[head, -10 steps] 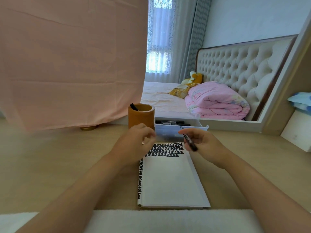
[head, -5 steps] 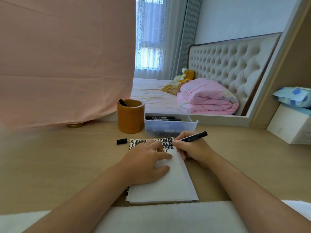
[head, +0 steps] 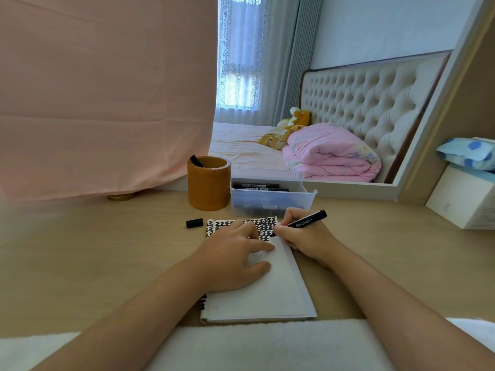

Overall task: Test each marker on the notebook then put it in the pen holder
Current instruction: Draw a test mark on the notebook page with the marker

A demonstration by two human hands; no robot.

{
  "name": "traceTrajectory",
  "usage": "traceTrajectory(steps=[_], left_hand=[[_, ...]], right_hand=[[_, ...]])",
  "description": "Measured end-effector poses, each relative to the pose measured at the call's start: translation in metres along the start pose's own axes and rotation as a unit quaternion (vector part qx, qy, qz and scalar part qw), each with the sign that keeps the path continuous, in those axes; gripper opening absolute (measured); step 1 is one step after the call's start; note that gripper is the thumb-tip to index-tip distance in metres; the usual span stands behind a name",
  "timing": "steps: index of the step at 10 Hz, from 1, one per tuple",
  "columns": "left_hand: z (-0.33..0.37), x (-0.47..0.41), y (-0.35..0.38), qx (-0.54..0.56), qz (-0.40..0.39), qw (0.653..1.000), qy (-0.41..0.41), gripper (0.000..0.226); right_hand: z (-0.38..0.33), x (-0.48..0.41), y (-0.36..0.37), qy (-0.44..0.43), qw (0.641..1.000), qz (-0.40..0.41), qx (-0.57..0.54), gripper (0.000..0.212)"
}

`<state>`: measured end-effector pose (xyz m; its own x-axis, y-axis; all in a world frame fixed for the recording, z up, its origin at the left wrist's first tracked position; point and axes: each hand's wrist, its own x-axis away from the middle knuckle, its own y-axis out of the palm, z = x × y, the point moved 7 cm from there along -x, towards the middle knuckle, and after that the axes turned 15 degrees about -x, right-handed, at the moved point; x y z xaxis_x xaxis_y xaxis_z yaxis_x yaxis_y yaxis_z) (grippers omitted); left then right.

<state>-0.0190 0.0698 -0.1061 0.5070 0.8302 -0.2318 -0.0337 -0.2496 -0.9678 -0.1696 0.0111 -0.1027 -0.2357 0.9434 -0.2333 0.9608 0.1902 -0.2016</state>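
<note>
**Marker tip on the page, other hand holding the notebook flat**

A white fluffy cloth (head: 241,344) lies along the near edge of the light wooden tabletop (head: 80,263). Just behind it, in the middle of the near edge, the notebook (head: 267,295) lies open. Its near part is white and its far part is filled with rows of black marks.

The left hand (head: 230,258) rests flat on the page, with the fingers nearly straight and a little spread, and it holds nothing. The right hand (head: 305,239) is at the right edge of the notebook. Its fingers are curled round a black marker (head: 308,222) and pinch it near the tip. The tip touches the page at the edge of the black marks, and the back end tilts up to the right. Both forearms come in from the near edge.

A black cap (head: 194,223) lies on the tabletop just left of the far left corner of the notebook, not touching it. There is bare wood to the left of the notebook, and also to the right, as far as a white box (head: 460,204) at the right edge.

Toward the far edge stands the brown pen holder (head: 209,183) with one black marker (head: 197,161) leaning inside. Just to its right is a clear plastic bin (head: 273,202) holding more markers (head: 257,186).

Behind, a pink sheet (head: 107,89) hangs on the left. On the right a bed (head: 241,145) with a folded pink blanket (head: 332,153) shows inside a pale frame (head: 434,124).
</note>
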Motion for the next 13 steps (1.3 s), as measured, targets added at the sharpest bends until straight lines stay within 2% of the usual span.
traceTrajectory(steps=[4,7,11,13], left_hand=[[0.0004,-0.0003,0.0004,0.001,-0.012,1.0,-0.004,0.05],[0.0009,0.0007,-0.0002,0.004,-0.014,1.0,-0.003,0.049],[0.0012,0.0009,-0.0002,0.004,-0.012,1.0,-0.004,0.05],[0.0011,0.0011,-0.0014,0.006,-0.008,1.0,-0.003,0.049]], right_hand=[[-0.0023,-0.0012,0.0005,-0.026,0.997,0.008,0.072,0.026],[-0.0031,0.0009,0.002,-0.029,0.997,-0.022,0.064,0.026],[-0.001,0.0003,-0.0002,-0.022,0.999,-0.011,0.038,0.024],[-0.0058,0.0035,0.004,-0.025,0.998,-0.042,0.046,0.027]])
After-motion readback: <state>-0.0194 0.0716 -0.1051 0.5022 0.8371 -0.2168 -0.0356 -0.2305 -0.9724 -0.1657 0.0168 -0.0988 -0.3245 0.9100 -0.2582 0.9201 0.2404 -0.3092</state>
